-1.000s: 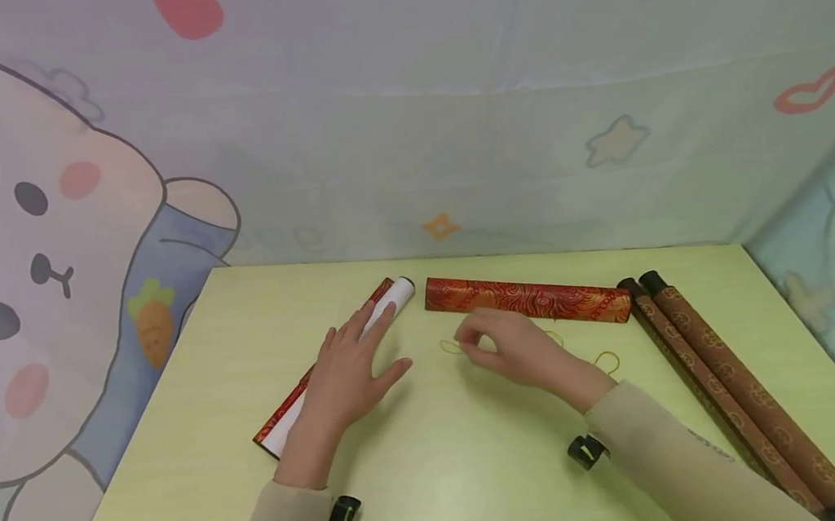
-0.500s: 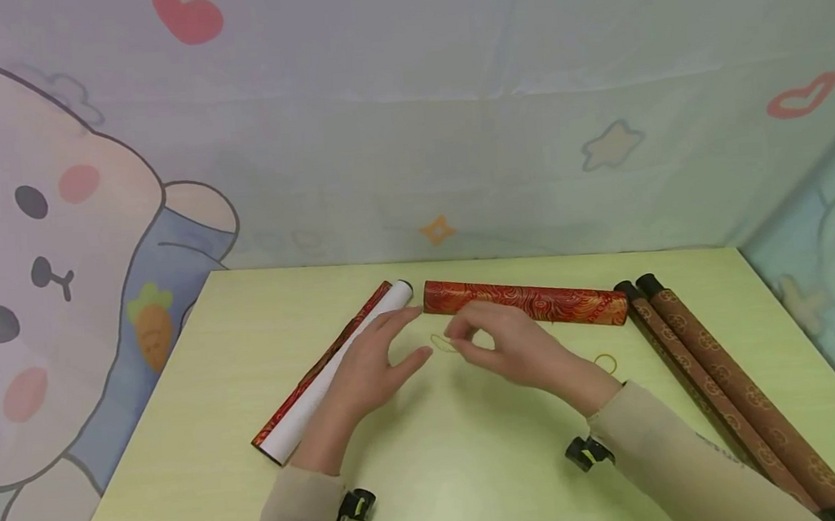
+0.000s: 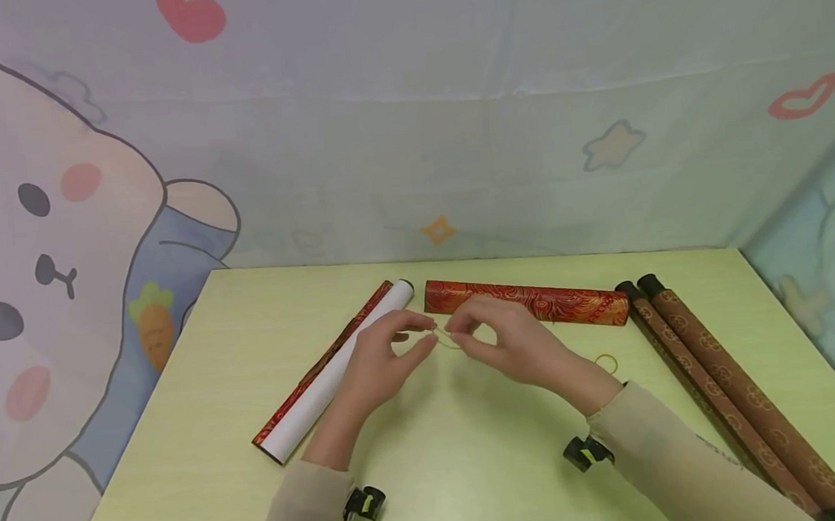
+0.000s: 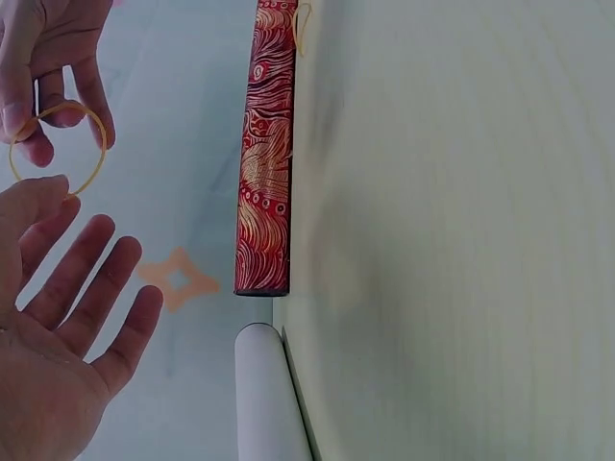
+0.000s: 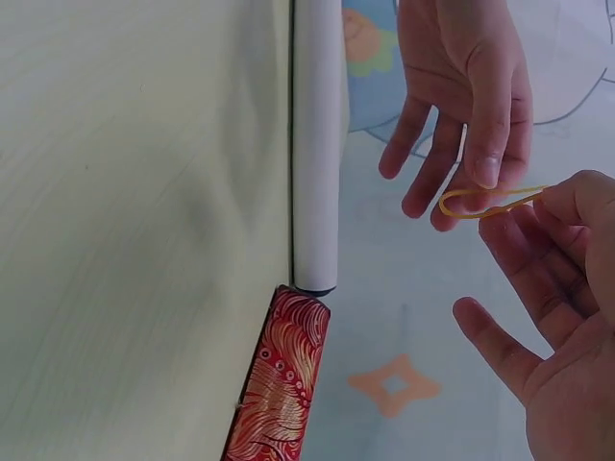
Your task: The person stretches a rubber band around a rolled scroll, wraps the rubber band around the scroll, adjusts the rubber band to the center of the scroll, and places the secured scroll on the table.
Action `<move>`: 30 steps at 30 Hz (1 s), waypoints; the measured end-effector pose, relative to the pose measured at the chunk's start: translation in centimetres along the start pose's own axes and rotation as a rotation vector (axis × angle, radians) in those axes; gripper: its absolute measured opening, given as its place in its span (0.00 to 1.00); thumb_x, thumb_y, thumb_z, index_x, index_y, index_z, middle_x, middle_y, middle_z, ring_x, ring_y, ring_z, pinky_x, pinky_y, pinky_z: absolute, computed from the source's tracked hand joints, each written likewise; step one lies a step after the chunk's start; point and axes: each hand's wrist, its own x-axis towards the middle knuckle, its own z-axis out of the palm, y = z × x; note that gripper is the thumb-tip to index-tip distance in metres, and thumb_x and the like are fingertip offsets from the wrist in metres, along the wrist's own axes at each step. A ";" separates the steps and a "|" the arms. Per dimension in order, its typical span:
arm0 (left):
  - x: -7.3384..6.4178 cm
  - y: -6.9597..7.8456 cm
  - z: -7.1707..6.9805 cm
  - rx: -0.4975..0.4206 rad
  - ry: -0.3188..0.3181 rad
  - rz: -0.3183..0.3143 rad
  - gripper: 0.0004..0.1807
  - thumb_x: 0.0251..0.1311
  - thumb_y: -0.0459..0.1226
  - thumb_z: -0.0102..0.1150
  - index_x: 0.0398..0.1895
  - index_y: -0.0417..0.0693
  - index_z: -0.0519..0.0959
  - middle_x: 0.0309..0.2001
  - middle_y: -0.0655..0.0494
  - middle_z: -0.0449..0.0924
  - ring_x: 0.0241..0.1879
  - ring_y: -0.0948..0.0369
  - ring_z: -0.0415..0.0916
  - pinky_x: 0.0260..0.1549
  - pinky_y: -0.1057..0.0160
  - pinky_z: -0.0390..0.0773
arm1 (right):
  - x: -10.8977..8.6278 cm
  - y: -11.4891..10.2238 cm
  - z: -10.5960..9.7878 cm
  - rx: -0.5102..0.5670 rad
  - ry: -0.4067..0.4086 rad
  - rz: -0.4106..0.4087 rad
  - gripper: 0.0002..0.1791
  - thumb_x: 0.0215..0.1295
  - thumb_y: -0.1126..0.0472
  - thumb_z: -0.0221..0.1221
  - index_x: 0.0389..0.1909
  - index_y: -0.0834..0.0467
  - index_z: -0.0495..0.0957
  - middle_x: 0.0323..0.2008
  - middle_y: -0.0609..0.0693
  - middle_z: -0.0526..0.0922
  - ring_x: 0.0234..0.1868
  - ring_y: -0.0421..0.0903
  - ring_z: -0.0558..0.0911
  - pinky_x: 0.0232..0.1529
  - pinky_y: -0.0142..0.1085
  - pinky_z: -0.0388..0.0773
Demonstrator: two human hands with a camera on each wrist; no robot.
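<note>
Since the thin yellow band is pinched by both your left grip and right grip, between them, uneven pull or a loose pinch could fling it onto the desk. Drifting leftward, your left grip could also knock the white roll beside it.

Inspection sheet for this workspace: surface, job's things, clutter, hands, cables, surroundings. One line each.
Surface: pale yellow-green table, smooth-looking.
Job's things: thin yellow band, held between both hands.
Clutter: loose yellow loop by the right forearm; white roll with a red patterned strip at left; red patterned roll toward the far edge; two brown rolls at right, side by side.
Hands: left hand and right hand each pinch the band.
Cables: nothing seen.
Surroundings: cartoon-printed backdrop behind the table.
</note>
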 end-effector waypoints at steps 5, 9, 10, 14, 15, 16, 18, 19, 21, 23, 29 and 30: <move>0.0 0.2 0.2 -0.035 0.027 -0.002 0.08 0.72 0.36 0.69 0.49 0.44 0.87 0.47 0.56 0.88 0.51 0.56 0.85 0.57 0.48 0.84 | 0.0 0.1 0.1 0.016 0.009 0.041 0.05 0.73 0.69 0.66 0.44 0.56 0.84 0.44 0.45 0.87 0.45 0.42 0.85 0.50 0.40 0.85; 0.0 0.3 0.2 -0.062 0.025 -0.018 0.05 0.72 0.36 0.68 0.47 0.46 0.87 0.45 0.58 0.88 0.49 0.58 0.85 0.57 0.49 0.84 | 0.0 0.2 0.2 0.040 0.020 0.078 0.05 0.73 0.68 0.66 0.43 0.56 0.85 0.44 0.45 0.87 0.45 0.42 0.86 0.51 0.41 0.85; 0.0 0.3 0.2 -0.064 0.023 -0.021 0.05 0.72 0.36 0.68 0.46 0.47 0.87 0.45 0.58 0.88 0.49 0.58 0.85 0.57 0.49 0.84 | 0.0 0.2 0.2 0.047 0.023 0.087 0.04 0.73 0.68 0.66 0.43 0.55 0.85 0.44 0.45 0.87 0.45 0.42 0.86 0.51 0.41 0.85; -0.1 0.5 0.2 -0.068 0.020 -0.020 0.04 0.72 0.35 0.68 0.45 0.47 0.87 0.44 0.58 0.88 0.48 0.58 0.85 0.57 0.48 0.84 | 0.0 0.5 0.4 0.076 0.034 0.117 0.05 0.74 0.67 0.66 0.44 0.54 0.85 0.44 0.47 0.88 0.46 0.42 0.86 0.52 0.41 0.85; -0.1 0.5 0.2 -0.066 0.021 -0.020 0.04 0.72 0.35 0.68 0.45 0.47 0.87 0.44 0.58 0.88 0.48 0.58 0.85 0.56 0.48 0.84 | -0.1 0.6 0.5 0.083 0.037 0.122 0.05 0.74 0.67 0.66 0.44 0.54 0.85 0.44 0.48 0.88 0.46 0.42 0.86 0.52 0.42 0.85; -0.1 0.6 0.2 -0.066 0.020 -0.020 0.04 0.72 0.35 0.68 0.45 0.46 0.87 0.43 0.58 0.88 0.48 0.58 0.85 0.56 0.47 0.84 | -0.1 0.7 0.6 0.091 0.040 0.127 0.04 0.74 0.67 0.66 0.44 0.54 0.85 0.44 0.49 0.88 0.46 0.42 0.86 0.53 0.42 0.85; 0.0 0.7 0.2 -0.065 0.019 -0.025 0.03 0.72 0.35 0.68 0.44 0.47 0.87 0.43 0.59 0.88 0.47 0.59 0.85 0.56 0.48 0.84 | -0.2 0.9 0.8 0.115 0.047 0.140 0.04 0.74 0.67 0.66 0.44 0.55 0.85 0.44 0.49 0.88 0.47 0.44 0.86 0.55 0.43 0.85; 0.0 0.8 0.2 -0.064 0.018 -0.029 0.03 0.72 0.35 0.68 0.44 0.48 0.87 0.43 0.60 0.88 0.47 0.59 0.85 0.56 0.49 0.84 | -0.3 1.0 0.9 0.132 0.050 0.151 0.04 0.74 0.67 0.66 0.45 0.56 0.85 0.44 0.49 0.88 0.47 0.44 0.87 0.56 0.44 0.85; 0.1 1.0 0.1 -0.066 0.016 -0.036 0.03 0.72 0.36 0.68 0.44 0.49 0.87 0.43 0.60 0.88 0.48 0.59 0.85 0.56 0.50 0.84 | -0.4 1.2 1.1 0.174 0.054 0.177 0.04 0.75 0.66 0.65 0.46 0.58 0.85 0.45 0.50 0.88 0.48 0.46 0.87 0.59 0.46 0.85; 0.1 1.0 0.0 -0.067 0.015 -0.041 0.03 0.71 0.36 0.69 0.44 0.49 0.87 0.43 0.60 0.88 0.48 0.59 0.85 0.55 0.50 0.85 | -0.5 1.3 1.3 0.219 0.052 0.209 0.05 0.77 0.66 0.64 0.48 0.59 0.84 0.47 0.51 0.88 0.48 0.47 0.88 0.60 0.46 0.84; 0.2 1.3 -0.3 -0.060 0.007 -0.023 0.02 0.72 0.36 0.68 0.44 0.49 0.87 0.44 0.59 0.87 0.50 0.57 0.84 0.55 0.49 0.85 | -0.8 1.4 1.4 0.311 0.029 0.268 0.08 0.81 0.63 0.59 0.55 0.59 0.81 0.50 0.53 0.88 0.51 0.48 0.89 0.59 0.47 0.84; 0.2 1.3 -0.3 -0.060 0.006 -0.015 0.02 0.72 0.36 0.68 0.44 0.49 0.87 0.44 0.59 0.87 0.50 0.57 0.84 0.54 0.48 0.85 | -0.8 1.4 1.4 0.319 0.025 0.273 0.09 0.81 0.63 0.59 0.55 0.60 0.81 0.50 0.53 0.88 0.52 0.48 0.89 0.59 0.47 0.84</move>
